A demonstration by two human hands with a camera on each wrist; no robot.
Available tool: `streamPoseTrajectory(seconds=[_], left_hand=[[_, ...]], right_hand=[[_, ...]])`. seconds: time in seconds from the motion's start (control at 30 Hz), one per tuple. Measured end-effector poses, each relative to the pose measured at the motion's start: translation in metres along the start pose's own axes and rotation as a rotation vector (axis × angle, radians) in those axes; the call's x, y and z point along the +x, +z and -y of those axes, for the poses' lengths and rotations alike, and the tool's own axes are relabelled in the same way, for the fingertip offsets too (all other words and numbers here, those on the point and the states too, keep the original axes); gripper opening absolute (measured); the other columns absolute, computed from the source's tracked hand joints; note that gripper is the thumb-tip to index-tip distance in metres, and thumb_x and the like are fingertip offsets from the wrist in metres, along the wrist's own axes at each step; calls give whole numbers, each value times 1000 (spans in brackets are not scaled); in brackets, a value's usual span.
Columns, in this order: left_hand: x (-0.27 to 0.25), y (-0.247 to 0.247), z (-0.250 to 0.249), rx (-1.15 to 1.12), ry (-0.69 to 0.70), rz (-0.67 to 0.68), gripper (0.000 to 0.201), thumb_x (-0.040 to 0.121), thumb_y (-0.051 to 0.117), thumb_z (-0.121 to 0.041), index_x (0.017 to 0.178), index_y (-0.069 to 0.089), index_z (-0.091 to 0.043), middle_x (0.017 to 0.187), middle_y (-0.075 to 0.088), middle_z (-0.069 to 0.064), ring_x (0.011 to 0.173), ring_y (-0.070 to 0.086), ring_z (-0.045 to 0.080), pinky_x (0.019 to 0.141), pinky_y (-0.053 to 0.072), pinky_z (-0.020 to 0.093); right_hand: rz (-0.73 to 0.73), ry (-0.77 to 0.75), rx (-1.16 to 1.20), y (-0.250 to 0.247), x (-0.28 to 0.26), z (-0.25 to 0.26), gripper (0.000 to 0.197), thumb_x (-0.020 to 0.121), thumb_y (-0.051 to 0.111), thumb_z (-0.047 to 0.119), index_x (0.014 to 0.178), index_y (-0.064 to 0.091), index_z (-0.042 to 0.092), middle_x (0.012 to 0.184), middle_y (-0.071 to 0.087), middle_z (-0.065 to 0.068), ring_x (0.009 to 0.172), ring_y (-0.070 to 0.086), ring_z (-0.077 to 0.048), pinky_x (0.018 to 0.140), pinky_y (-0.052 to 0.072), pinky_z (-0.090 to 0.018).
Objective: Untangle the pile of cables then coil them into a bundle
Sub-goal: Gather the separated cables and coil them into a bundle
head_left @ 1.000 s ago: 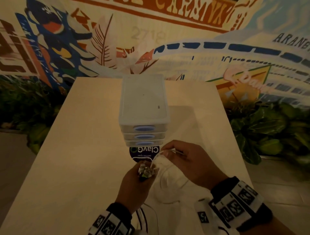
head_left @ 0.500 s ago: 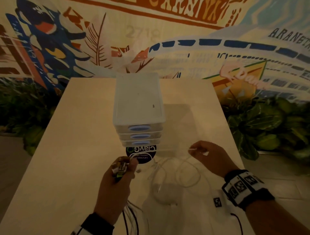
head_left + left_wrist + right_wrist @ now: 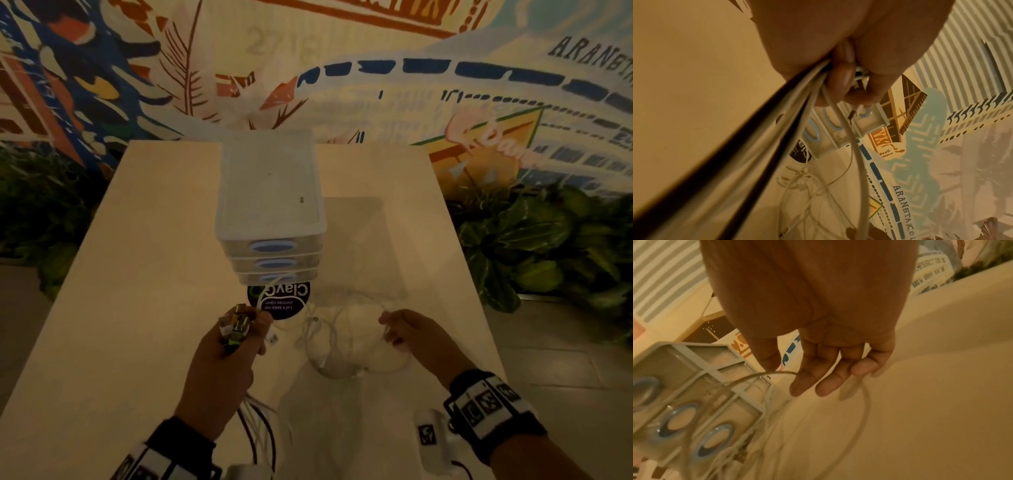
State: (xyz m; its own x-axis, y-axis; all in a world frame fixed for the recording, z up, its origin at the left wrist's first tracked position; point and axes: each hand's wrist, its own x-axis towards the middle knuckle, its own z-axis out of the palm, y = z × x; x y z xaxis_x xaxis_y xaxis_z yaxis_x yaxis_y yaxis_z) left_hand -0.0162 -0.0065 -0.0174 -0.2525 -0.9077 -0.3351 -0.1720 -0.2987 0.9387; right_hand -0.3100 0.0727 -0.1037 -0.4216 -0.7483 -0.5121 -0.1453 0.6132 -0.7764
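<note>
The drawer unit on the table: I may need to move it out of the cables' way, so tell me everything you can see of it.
The drawer unit is a small box of pale, translucent-looking plastic with a flat top and three stacked drawers, each with an oval blue pull. All drawers look closed. It stands upright mid-table, fronts toward the person, its base next to a dark round sticker. Loose white cables lie just before it; one strand crosses the lowest drawer front. Neither hand touches it.

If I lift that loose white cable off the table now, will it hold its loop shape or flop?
Probably flop: the white cable is thin and lies in slack, uneven loops. It likely weighs little and may drag neighbouring strands, since they cross. It already sags from the right hand.
</note>
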Motion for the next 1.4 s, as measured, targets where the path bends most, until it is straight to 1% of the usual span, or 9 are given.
streamPoseTrajectory(seconds=[0.13,0.3,0.47,0.6,0.77,1.0,1.1,1.27,1.4], left_hand=[[-3,0,1,4,-4,-4,44,85,63,-49,87,56,-5,68,44,14,53,27,25,52,29,38],[-6,2,-2,39,2,15,26,91,61,-42,89,64,-16,73,63,6,50,33,24,50,34,36],[-9,3,-7,108,26,15,15,95,60,-35,83,67,-28,76,67,6,44,40,22,46,37,32],[-10,3,-11,52,8,15,12,95,62,-30,87,67,-23,69,61,8,45,34,20,46,31,31],[-13,3,-18,28,23,16,16,89,61,-38,87,68,-24,70,61,7,42,34,19,46,31,30],[-19,0,-29,77,68,14,16,83,60,-46,84,68,-33,72,63,3,45,42,22,49,41,35],[-20,-1,-28,95,60,33,18,82,61,-47,88,69,-32,65,54,3,47,38,23,48,37,33],[-22,-5,-24,166,91,75,23,81,64,-46,93,71,-28,63,55,-3,47,39,17,55,34,31],[-24,-4,-22,289,105,151,5,89,69,-31,87,72,-28,66,65,-10,47,49,0,54,39,24]], right_hand=[[44,-65,15,4,-14,38,18,99,63,29,95,70,13,85,75,-5,77,71,-19,78,55,-39],[113,-406,66,-14,-47,96,20,94,65,33,98,67,13,81,73,-8,62,67,-24,58,51,-35],[125,-517,149,-20,-66,136,26,87,66,38,97,66,14,78,73,-9,57,66,-25,55,51,-32],[149,-580,131,-21,-76,147,16,91,67,31,96,67,16,77,73,-7,58,65,-24,58,51,-26],[150,-571,87,-24,-79,134,3,94,71,24,92,69,23,79,73,-6,63,67,-21,64,56,-29],[250,-386,-707,-4,-54,43,19,91,67,45,97,71,27,91,71,10,87,66,-10,84,53,-31],[308,-219,-592,-8,-58,28,31,80,76,59,102,71,38,94,71,14,87,66,-1,87,54,-26],[367,-61,-407,-41,-63,36,86,48,76,87,125,50,59,108,68,19,87,69,3,78,52,-17],[26,-290,-339,-63,-61,58,69,61,48,100,113,60,56,100,67,16,84,65,-2,76,53,-24]])
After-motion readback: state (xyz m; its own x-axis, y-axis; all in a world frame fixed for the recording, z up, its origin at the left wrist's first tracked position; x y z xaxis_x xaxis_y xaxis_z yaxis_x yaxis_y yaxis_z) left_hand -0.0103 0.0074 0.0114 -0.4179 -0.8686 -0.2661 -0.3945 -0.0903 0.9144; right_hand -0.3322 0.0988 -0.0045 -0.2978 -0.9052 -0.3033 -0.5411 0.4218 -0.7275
